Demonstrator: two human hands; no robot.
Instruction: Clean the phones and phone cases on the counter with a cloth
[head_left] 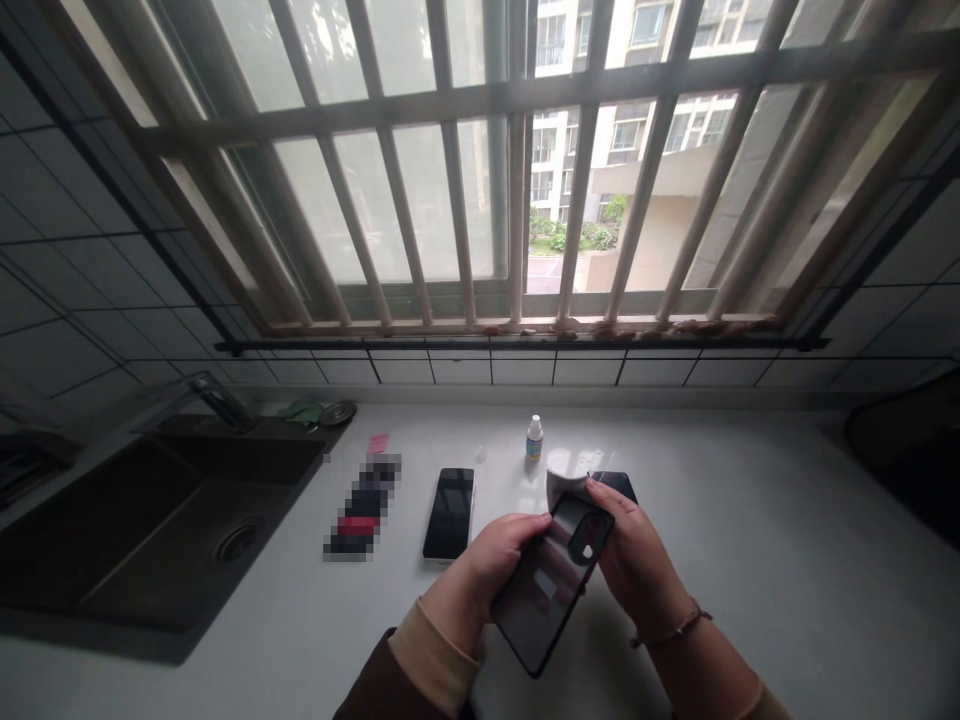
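My left hand point(480, 570) grips a dark phone case point(551, 585), or phone back, by its left edge and holds it tilted above the counter. My right hand point(637, 560) is closed on its right side, with the fingers at the top near the camera cutout, and pinches a pale cloth point(564, 482) that sticks up behind the case. Another dark phone point(616, 484) lies on the counter just behind my right hand. A black phone point(450, 512) lies flat to the left of my hands.
A small white bottle with a blue label point(534, 438) stands near the wall. A pixelated dark object point(364, 505) and a pink slip point(377, 442) lie left of the phone. A dark sink point(172, 520) with a tap point(217, 400) fills the left. The white counter point(750, 540) runs right; a barred window is above.
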